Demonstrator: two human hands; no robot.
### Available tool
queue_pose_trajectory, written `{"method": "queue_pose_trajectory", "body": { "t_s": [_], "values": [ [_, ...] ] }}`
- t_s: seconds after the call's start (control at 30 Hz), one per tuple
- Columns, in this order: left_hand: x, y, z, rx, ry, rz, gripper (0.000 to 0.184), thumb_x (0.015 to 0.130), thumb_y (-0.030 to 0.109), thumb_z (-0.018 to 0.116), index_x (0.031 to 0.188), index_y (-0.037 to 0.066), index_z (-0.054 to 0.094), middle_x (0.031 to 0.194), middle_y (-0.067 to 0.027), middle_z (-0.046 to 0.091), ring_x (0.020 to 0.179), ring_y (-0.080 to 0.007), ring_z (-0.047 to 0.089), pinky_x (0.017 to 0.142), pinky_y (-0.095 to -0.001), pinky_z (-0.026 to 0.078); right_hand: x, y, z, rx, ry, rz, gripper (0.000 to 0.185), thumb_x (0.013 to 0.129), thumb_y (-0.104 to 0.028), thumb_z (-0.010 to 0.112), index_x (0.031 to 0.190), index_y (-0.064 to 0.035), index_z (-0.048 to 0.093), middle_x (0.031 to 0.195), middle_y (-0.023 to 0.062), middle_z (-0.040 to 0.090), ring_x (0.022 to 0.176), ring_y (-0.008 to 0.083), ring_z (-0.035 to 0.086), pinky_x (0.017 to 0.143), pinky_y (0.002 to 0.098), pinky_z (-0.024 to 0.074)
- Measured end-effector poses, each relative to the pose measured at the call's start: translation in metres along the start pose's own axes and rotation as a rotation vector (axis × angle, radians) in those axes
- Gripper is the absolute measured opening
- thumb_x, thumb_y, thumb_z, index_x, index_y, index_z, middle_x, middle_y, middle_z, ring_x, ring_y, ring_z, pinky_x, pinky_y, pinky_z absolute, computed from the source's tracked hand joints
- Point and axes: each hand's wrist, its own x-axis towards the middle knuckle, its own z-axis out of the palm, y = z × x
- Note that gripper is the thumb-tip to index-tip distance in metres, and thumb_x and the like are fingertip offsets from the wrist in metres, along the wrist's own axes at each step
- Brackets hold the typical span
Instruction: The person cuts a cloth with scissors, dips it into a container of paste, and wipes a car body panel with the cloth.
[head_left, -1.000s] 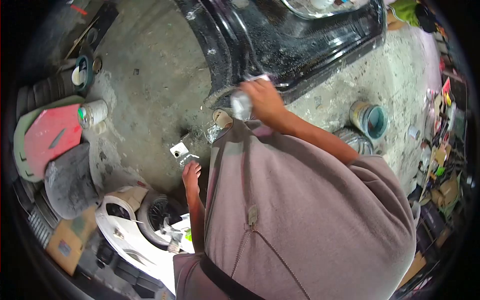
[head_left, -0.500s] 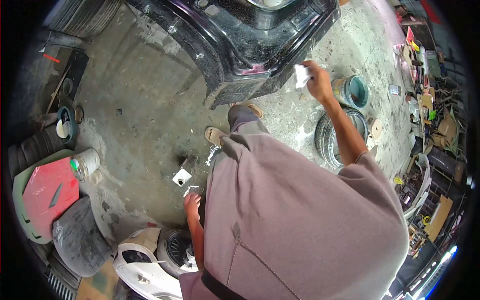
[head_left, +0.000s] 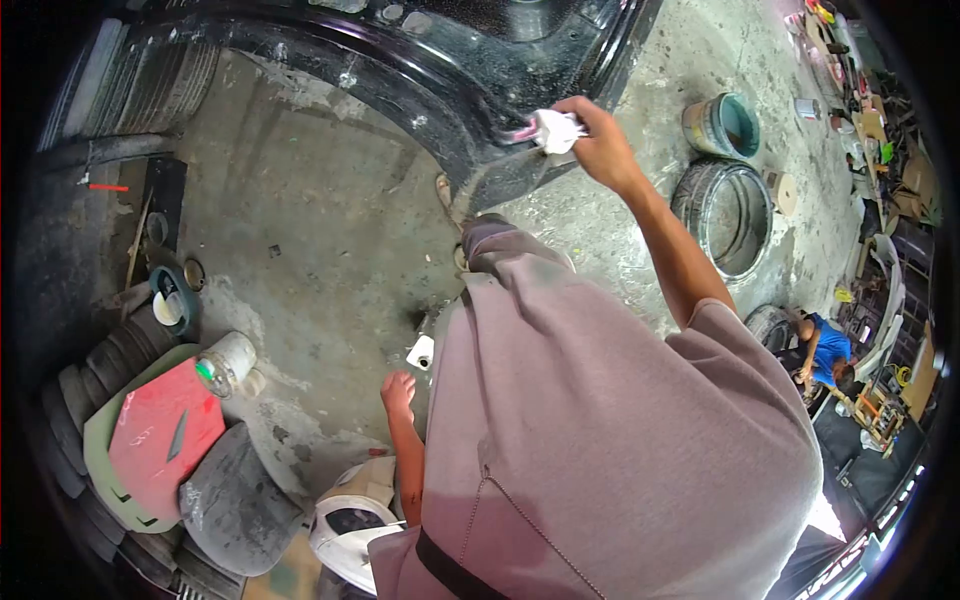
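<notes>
In the head view, my right hand (head_left: pixel 603 150) grips a crumpled white cloth (head_left: pixel 556 131), held at the lower corner of a large black car body panel (head_left: pixel 475 110). The cloth overlaps a pinkish patch on that corner; whether it presses on the surface I cannot tell. My left hand (head_left: pixel 398 393) hangs low at my side with loosely curled, parted fingers and nothing visible in them. Nearest to it is a small white container with a dark opening (head_left: pixel 421 352), just beyond the fingertips.
On the right stand a teal-rimmed bucket (head_left: pixel 722 127) and a tire (head_left: pixel 723 217). A person in a blue shirt (head_left: pixel 828 350) crouches farther right. To the left lie a red panel (head_left: pixel 165 425), a grey panel (head_left: pixel 240 500), a paint can (head_left: pixel 230 360) and stacked tires.
My right hand has brought the cloth left from beside the panel to its corner. My view has shifted with my body, and a person in blue now shows at right.
</notes>
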Motion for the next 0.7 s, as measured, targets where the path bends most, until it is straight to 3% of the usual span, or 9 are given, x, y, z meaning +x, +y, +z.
{"method": "queue_pose_trajectory", "body": {
  "t_s": [0.1,0.13,0.23,0.3,0.33,0.4,0.57,0.7],
  "values": [
    [-0.014,0.085,0.002,0.057,-0.001,0.142,0.039,0.099,0.027,0.057,0.13,0.004,0.058,0.121,-0.0121,0.067,0.108,-0.0235,0.066,0.09,-0.0368,0.05,0.026,0.001,0.045,0.139,-0.091,0.133,0.026,0.084,-0.004,0.069,0.11,-0.0038,0.066,0.092,0.0078,0.071,0.082,0.0136,0.066,0.069,0.03,0.0528],
    [-0.019,0.112,0.003,0.099,-0.012,0.214,0.038,0.099,0.026,0.057,0.13,0.005,0.058,0.121,-0.0114,0.068,0.109,-0.0226,0.066,0.091,-0.0365,0.049,0.033,-0.001,0.055,0.15,-0.072,0.09,0.027,0.084,-0.009,0.071,0.11,-0.0043,0.066,0.091,0.0073,0.072,0.079,0.0137,0.065,0.069,0.0309,0.0527],
    [-0.052,0.187,0.003,0.26,-0.023,0.343,0.034,0.098,0.026,0.058,0.127,0.008,0.06,0.113,-0.0068,0.068,0.105,-0.021,0.066,0.091,-0.0363,0.048,0.033,-0.023,0.061,0.14,-0.061,0.231,0.029,0.081,-0.01,0.073,0.109,-0.0044,0.066,0.09,0.0117,0.072,0.08,0.0199,0.068,0.072,0.0341,0.0535],
    [-0.052,0.214,-0.005,0.276,-0.006,0.338,0.035,0.097,0.025,0.057,0.127,0.008,0.06,0.112,-0.0068,0.067,0.106,-0.0204,0.065,0.091,-0.036,0.048,0.023,-0.032,0.06,-0.13,-0.044,0.229,0.027,0.08,-0.007,0.075,0.104,-0.0025,0.065,0.093,0.0128,0.073,0.085,0.021,0.07,0.076,0.0328,0.0527],
    [-0.049,0.229,-0.008,0.278,0.007,0.337,0.036,0.096,0.024,0.057,0.128,0.007,0.06,0.111,-0.0067,0.067,0.107,-0.0198,0.064,0.09,-0.0357,0.048,0.018,-0.035,0.063,-0.184,-0.027,0.144,0.026,0.079,-0.007,0.075,0.102,-0.0021,0.066,0.093,0.0179,0.071,0.085,0.0301,0.07,0.076,0.0362,0.0527],
    [-0.036,0.243,-0.014,0.302,0.007,0.316,0.035,0.097,0.024,0.059,0.127,0.006,0.06,0.112,-0.0063,0.067,0.104,-0.0188,0.065,0.087,-0.0338,0.048,0.011,-0.037,0.077,-0.142,0.0,0.166,0.025,0.078,-0.004,0.073,0.101,-0.002,0.066,0.091,0.0184,0.07,0.085,0.0334,0.069,0.075,0.0379,0.0524],
    [-0.003,0.255,-0.034,0.448,-0.057,0.23,0.031,0.095,0.02,0.059,0.123,0.006,0.061,0.104,-0.0038,0.068,0.095,-0.0155,0.066,0.078,-0.0306,0.048,0.054,-0.048,0.106,-0.234,0.088,0.054,0.03,0.07,0.004,0.069,0.098,-0.0062,0.069,0.091,0.0156,0.068,0.093,0.0361,0.064,0.08,0.0424,0.0513],
    [0.033,0.291,-0.046,0.639,-0.178,0.206,0.03,0.093,0.017,0.057,0.119,0.006,0.063,0.101,-0.0035,0.068,0.092,-0.0149,0.066,0.075,-0.0304,0.048,0.136,-0.047,0.145,-0.223,0.195,-0.209,0.03,0.068,0.003,0.068,0.097,-0.0066,0.068,0.093,0.0152,0.062,0.097,0.0379,0.061,0.081,0.0449,0.0494]
  ]
}}
